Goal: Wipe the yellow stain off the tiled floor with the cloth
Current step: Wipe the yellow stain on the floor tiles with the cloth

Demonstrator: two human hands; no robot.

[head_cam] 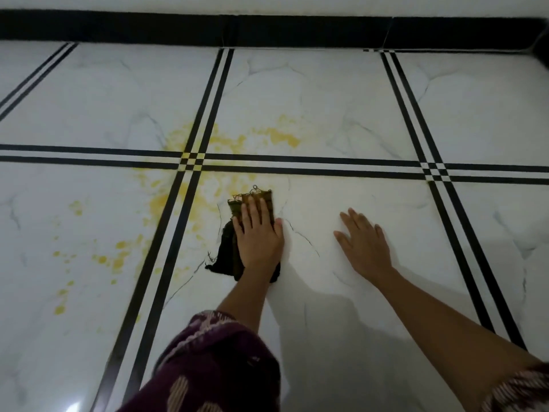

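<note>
A yellow stain spreads over the white marble-look tiled floor, around a crossing of black double lines. More yellow patches lie further away, and scattered drops lie to the left. A dark, frayed cloth lies just right of the main stain. My left hand presses flat on it, fingers stretched forward. My right hand rests flat on the bare tile to the right, fingers apart, holding nothing.
A black skirting band runs along the wall at the far edge of the floor. A second crossing of black lines lies to the right. Patterned maroon sleeves cover both upper arms.
</note>
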